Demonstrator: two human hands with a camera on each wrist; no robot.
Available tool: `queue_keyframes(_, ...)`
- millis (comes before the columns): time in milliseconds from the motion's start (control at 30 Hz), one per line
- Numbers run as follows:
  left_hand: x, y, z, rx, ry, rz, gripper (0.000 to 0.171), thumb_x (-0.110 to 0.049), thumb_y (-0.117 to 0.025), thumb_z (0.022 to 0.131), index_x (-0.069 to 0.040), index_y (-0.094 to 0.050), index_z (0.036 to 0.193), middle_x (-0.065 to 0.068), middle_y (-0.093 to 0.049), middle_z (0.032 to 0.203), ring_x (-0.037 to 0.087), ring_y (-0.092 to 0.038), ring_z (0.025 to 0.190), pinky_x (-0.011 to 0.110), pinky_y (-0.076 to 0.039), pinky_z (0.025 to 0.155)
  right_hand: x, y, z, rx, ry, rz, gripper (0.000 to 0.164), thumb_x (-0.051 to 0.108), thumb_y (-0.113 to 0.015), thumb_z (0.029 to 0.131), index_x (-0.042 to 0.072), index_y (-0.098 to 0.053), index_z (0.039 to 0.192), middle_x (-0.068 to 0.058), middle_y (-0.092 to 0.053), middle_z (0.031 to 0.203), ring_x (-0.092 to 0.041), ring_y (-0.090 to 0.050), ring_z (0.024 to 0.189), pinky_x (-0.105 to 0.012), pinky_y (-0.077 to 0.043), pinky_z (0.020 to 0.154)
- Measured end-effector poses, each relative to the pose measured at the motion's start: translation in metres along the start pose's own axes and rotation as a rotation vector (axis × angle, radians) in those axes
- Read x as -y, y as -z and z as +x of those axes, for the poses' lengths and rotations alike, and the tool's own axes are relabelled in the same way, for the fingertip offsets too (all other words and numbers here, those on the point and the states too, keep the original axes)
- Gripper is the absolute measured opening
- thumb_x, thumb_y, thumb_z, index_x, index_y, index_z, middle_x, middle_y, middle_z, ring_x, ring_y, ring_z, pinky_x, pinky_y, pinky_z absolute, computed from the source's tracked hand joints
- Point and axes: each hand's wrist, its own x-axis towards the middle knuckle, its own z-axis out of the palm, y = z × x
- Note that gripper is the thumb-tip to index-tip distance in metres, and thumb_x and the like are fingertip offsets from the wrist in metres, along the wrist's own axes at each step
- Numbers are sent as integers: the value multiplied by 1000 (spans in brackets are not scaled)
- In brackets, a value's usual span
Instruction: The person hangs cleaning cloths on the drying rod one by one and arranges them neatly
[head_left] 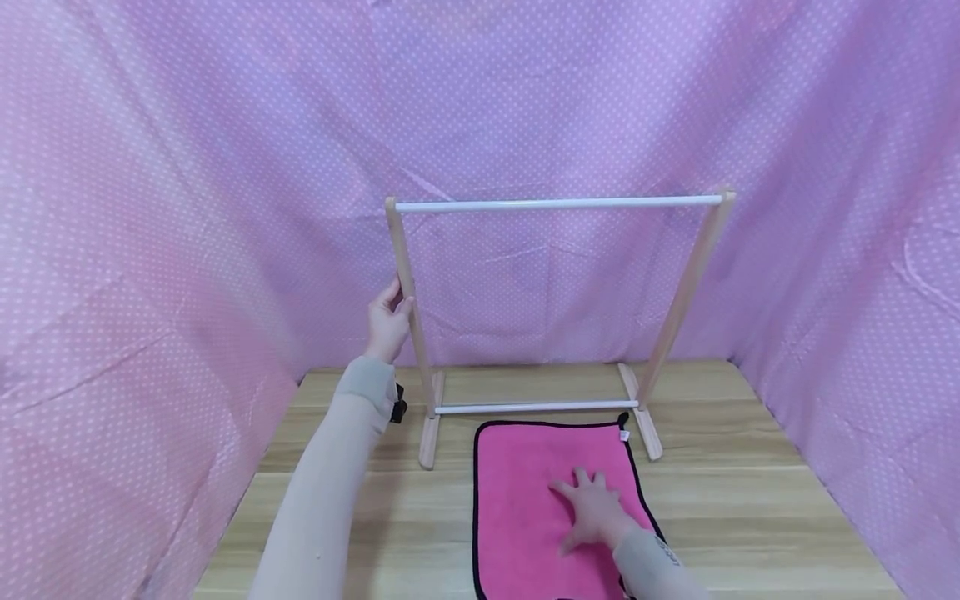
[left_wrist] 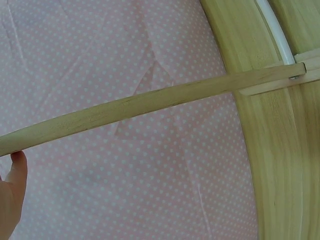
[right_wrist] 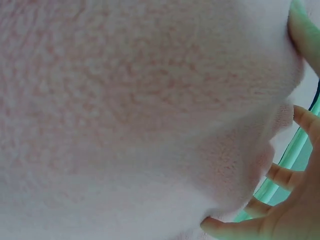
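Right hand (head_left: 595, 510), its fingers (head_left: 582, 478) splayed and loose, lay over the pink cloth (head_left: 521, 500), apparently touching it, though the wrist view was washed out. Fingers of the left hand (head_left: 388, 325) grasped the left upright (head_left: 422, 350) of the wooden rack (head_left: 686, 292). Black-edged, the cloth spread across the tabletop (head_left: 750, 508) before the rack's lower white bar (head_left: 536, 407); dotted fabric (head_left: 555, 117) hung behind.
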Motion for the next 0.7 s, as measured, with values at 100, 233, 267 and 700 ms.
queue_keyframes(100,-1,0,-1,4,9,-1,55,12,-46,92,-5,-31,143,17,-42,144,28,-44,130,26,-41,108,2,1,2,-12,11,-6,95,46,-91,43,21,-57,129,-17,-45,128,-43,-39,107,-70,-44,72)
queue_keyframes(233,-2,0,-2,5,12,-6,55,12,-45,93,-3,-30,143,18,-41,145,28,-43,131,28,-39,109,3,0,4,-49,39,-9,82,39,-90,49,19,-61,122,-14,-48,120,-40,-42,100,-61,-45,68)
queue_keyframes(267,-2,0,-2,4,12,-6,55,12,-45,93,-3,-30,144,18,-41,145,27,-43,131,28,-39,110,3,0,5,-58,46,-6,77,37,-90,51,18,-62,120,-13,-49,117,-39,-42,99,-59,-46,67)
queue_keyframes(700,-1,0,-1,-2,21,-18,54,11,-46,93,-2,-29,143,19,-41,145,25,-44,130,27,-39,109,1,5,8,-135,117,40,36,12,-85,63,12,-67,94,-5,-56,98,-28,-47,87,-44,-49,67)
